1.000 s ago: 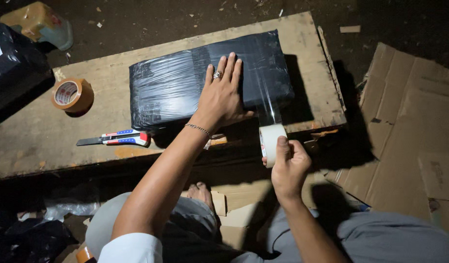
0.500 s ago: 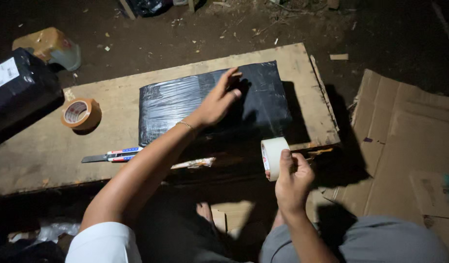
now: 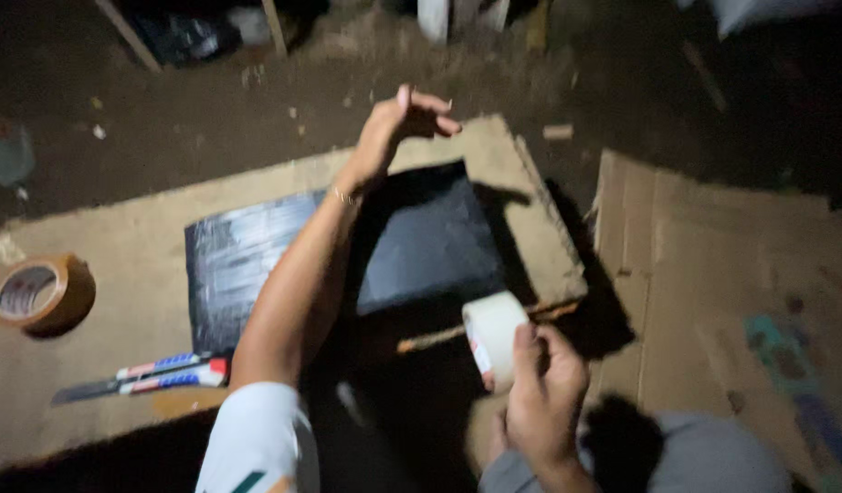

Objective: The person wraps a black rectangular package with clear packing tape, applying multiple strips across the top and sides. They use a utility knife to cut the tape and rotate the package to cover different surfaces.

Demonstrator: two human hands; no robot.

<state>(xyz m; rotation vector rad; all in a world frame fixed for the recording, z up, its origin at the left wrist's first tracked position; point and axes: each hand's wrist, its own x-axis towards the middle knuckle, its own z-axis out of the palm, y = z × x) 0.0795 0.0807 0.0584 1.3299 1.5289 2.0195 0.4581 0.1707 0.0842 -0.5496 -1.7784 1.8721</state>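
A flat parcel wrapped in black plastic lies on a low wooden board. My left hand is raised above the parcel's far edge, fingers loosely curled, holding nothing that I can see. My right hand grips a roll of clear tape just past the board's near edge, close to my knees. My left forearm crosses over the parcel and hides its middle.
A roll of brown tape sits at the board's left end. A utility knife lies near the front edge. Flattened cardboard covers the ground to the right. Dirt floor and dark clutter lie beyond the board.
My left hand has lifted off the parcel and moved up toward its far edge. The right hand keeps the tape roll at the near edge. The view has shifted and blurred.
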